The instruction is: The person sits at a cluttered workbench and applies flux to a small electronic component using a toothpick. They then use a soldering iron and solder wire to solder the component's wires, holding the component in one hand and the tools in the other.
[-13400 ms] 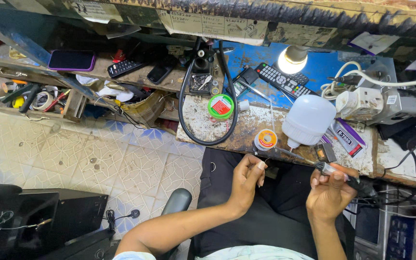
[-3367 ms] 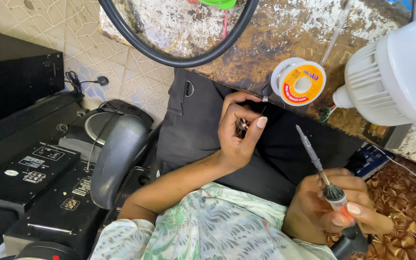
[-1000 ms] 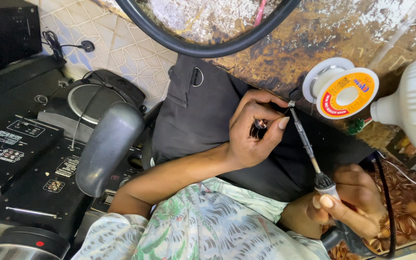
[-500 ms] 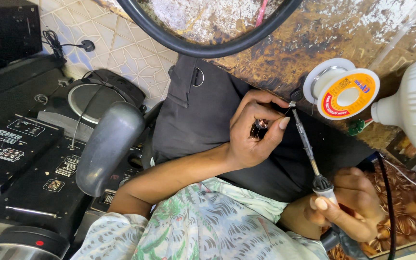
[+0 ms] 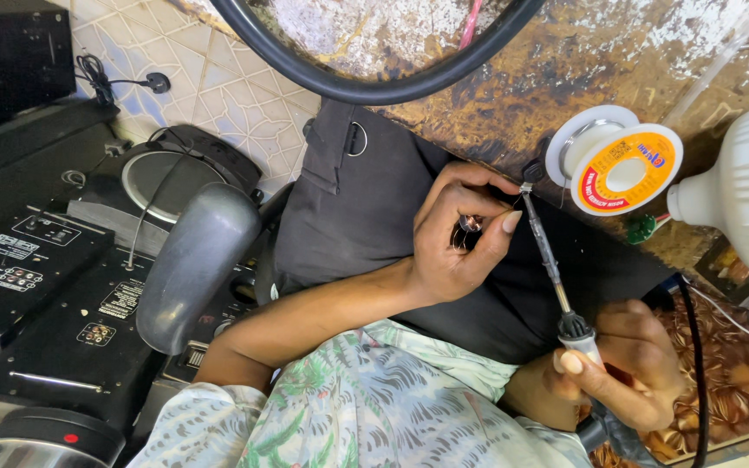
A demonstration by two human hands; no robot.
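The right hand (image 5: 630, 368) is closed around a soldering iron (image 5: 550, 264) near its handle, slanting the shaft up so the tip meets the work. The left hand (image 5: 461, 234) pinches a small dark component (image 5: 470, 224) over the lap, steadying it there. Beyond sit a solder spool (image 5: 621, 169), a white lamp (image 5: 747, 195) and a black cable loop (image 5: 366, 82) on the worn workbench (image 5: 565, 69).
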